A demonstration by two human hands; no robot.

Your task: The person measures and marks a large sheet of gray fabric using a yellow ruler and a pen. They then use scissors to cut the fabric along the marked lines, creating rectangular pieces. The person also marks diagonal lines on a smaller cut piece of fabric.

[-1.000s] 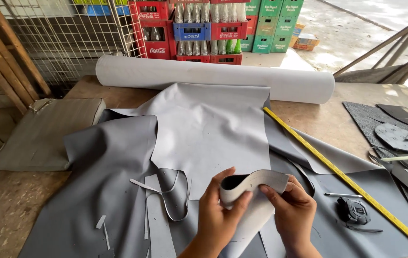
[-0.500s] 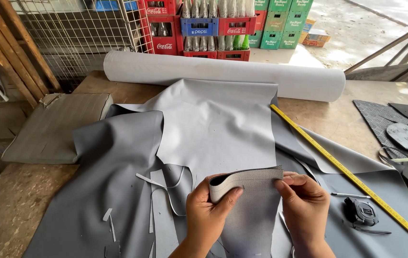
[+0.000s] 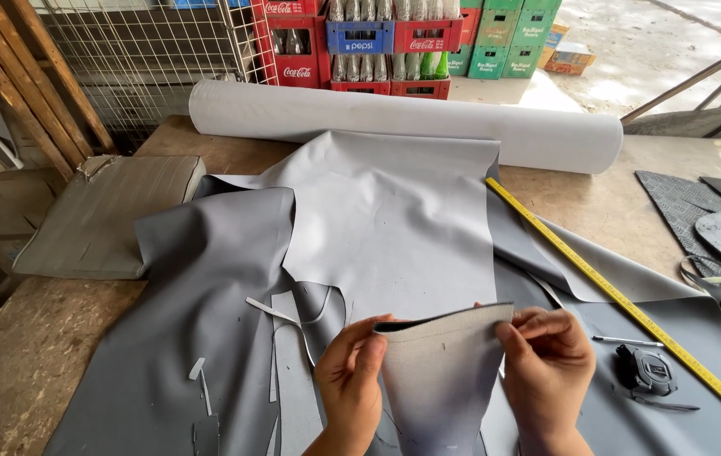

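Note:
My left hand (image 3: 350, 384) and my right hand (image 3: 548, 371) together hold up a cut piece of grey leatherette (image 3: 440, 371), pinching its top edge at either end. The piece hangs down between my hands, its pale backing towards me. Under it a large grey sheet (image 3: 208, 295) lies spread over the wooden table (image 3: 31, 355), with a paler sheet (image 3: 394, 219) unrolled on top.
A thick grey roll (image 3: 411, 122) lies across the far side. A yellow ruler (image 3: 622, 304) runs diagonally on the right, with a black tape measure (image 3: 646, 369) and a pen (image 3: 622, 341) beside it. Dark cut shapes (image 3: 715, 224) and scissors (image 3: 707, 274) at right. Grey cushion (image 3: 107, 215) left. Bottle crates (image 3: 377, 42) behind.
The grey piece was curled between my hands; now its top edge is pulled out straighter and held wider apart. The view has shifted slightly.

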